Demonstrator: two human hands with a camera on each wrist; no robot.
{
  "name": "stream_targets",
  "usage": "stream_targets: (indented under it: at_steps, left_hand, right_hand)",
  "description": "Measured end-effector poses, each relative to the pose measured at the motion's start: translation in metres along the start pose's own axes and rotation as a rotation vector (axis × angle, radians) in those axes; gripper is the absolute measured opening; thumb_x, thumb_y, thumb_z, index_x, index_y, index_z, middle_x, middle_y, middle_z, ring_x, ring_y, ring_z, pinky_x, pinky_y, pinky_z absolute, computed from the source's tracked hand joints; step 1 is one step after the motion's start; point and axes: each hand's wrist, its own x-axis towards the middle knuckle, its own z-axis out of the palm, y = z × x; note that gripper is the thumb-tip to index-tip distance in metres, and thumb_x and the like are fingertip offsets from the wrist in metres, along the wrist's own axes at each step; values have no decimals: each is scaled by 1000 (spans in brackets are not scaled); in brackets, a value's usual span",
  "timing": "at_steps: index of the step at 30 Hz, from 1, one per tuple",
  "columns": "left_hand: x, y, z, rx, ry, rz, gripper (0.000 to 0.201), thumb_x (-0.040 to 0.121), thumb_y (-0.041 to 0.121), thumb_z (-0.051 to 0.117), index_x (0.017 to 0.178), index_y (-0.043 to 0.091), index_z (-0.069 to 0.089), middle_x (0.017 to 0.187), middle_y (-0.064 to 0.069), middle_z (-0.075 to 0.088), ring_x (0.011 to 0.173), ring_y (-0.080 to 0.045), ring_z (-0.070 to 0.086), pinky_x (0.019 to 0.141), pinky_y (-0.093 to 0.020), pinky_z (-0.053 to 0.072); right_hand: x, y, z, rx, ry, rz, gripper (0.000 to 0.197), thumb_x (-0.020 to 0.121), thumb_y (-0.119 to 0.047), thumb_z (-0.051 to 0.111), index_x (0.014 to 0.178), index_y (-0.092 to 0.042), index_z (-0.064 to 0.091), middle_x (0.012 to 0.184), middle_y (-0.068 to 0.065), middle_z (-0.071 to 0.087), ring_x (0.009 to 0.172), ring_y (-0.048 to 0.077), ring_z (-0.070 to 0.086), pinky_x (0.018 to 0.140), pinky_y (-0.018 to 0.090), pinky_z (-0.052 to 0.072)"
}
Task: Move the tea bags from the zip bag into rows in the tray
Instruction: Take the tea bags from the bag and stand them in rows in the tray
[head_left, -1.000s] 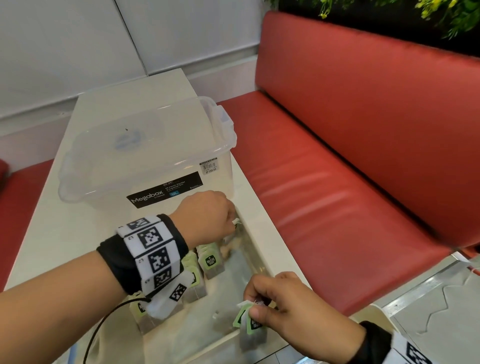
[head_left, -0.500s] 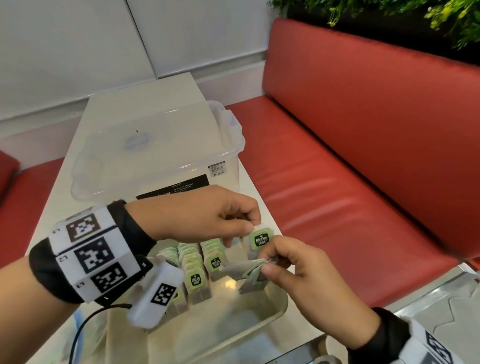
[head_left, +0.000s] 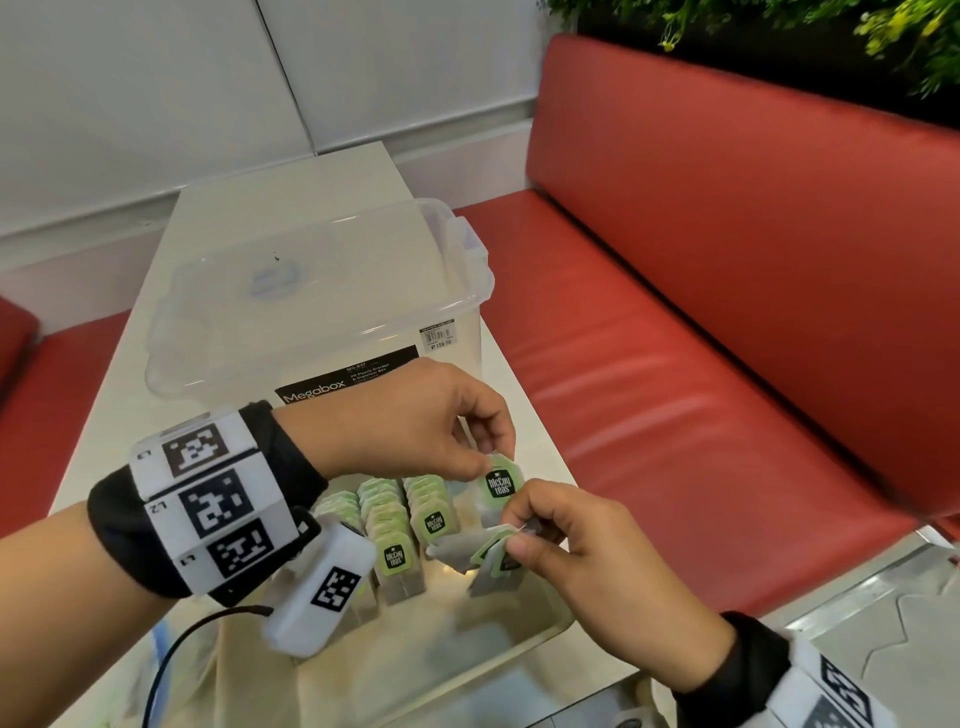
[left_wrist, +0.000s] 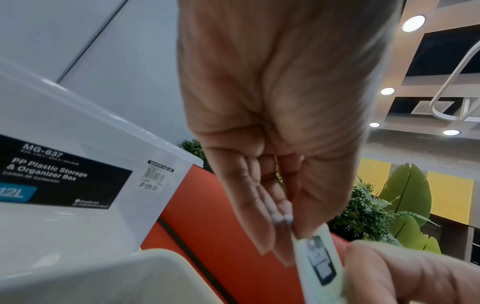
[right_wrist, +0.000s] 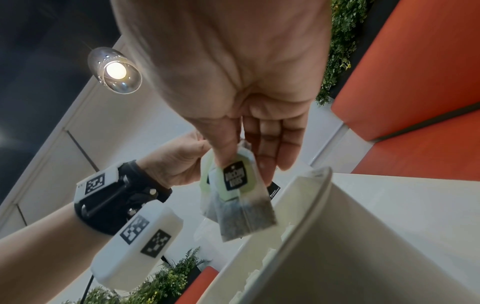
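The left hand (head_left: 415, 421) hung palm-down over the far right part of the tray (head_left: 540, 631), thumb and forefinger pinching the top edge of a single tea bag (head_left: 500, 484) with a green tag marked "McCoy teas"; the other fingers (left_wrist: 249, 205) were curled in beside it; the bag hung upright, above the tray floor and just right of the filled rows. The right hand (head_left: 576, 545) sat just below and to the right of it, nearly touching that bag; its thumb and fingers were closed on a small bunch of tea bags (right_wrist: 241, 195), at least two, gripped by their green tags with the paper sachets hanging below; in the head view this bunch lay tilted over the tray's open right side. In the tray, three rows of tea bags (head_left: 402, 525) stood upright, tags facing the camera, side by side in the left and middle part; whether more rows lay behind the left wristband could not be told. The zip bag could not be made out with certainty. The tray rested on a pale table (head_left: 291, 192); directly behind it, touching or nearly so, stood a lidded clear plastic storage box (head_left: 311, 296) labelled "Megabox"; a red padded bench (head_left: 727, 312) ran along the right of the table, with green plants (head_left: 831, 31) above its backrest.
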Motion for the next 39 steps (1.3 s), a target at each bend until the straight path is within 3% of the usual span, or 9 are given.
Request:
stream_targets:
  at_steps: [5,8,12,14,17,28,39]
  left_hand:
    - [4,-13,-5,123,124,-37,28,75,7,67,70,33,62,76,9,66,60,8,56,61,-4,38]
    - [9,-27,-5,223,191,-73,22,75,7,65,71,28,61,76,8,66,66,13,53,62,-2,36]
    - [22,-47,8,313,248,-141,15,76,7,61,77,22,67,80,6,67,63,3,53,66,-10,39]
    - [30,-53,18,373,249,-180,16,78,8,59,84,18,70,87,2,69,74,-8,57,75,-23,46]
    - [38,-58,34,471,237,-208,20,83,9,55,92,15,71,96,-3,66,90,-20,60,71,-23,41]
    - [54,-67,66,624,200,-247,24,84,6,50,97,19,65,103,-6,61,93,-25,59,68,-26,35]
    - [55,-70,75,690,171,-279,23,88,10,47,102,18,62,101,-8,62,90,-28,60,65,-29,36]
  right_hand:
    - [-3,6,4,-30,26,25,28,84,-15,65,72,-37,53,92,-12,60,75,8,55,72,21,42]
    - [-9,9,11,-34,-2,2,25,82,-21,63,71,-40,50,102,-16,58,80,8,55,75,19,43]
    - [-16,12,23,-24,-44,-41,13,77,-29,54,73,-41,49,102,-13,55,78,8,56,76,21,45]
    - [-17,14,27,-33,-56,-56,8,78,-30,53,80,-37,49,101,-13,54,80,7,55,76,21,45]
    - [-18,17,30,-39,-52,-81,11,79,-29,53,87,-34,48,100,-14,54,82,5,54,77,22,45]
    - [-17,21,33,-63,-49,-104,14,78,-39,47,90,-33,49,100,-13,54,89,5,55,80,25,46]
    - [-18,22,33,-66,-44,-122,8,80,-31,52,88,-32,51,99,-13,55,86,6,55,79,24,45]
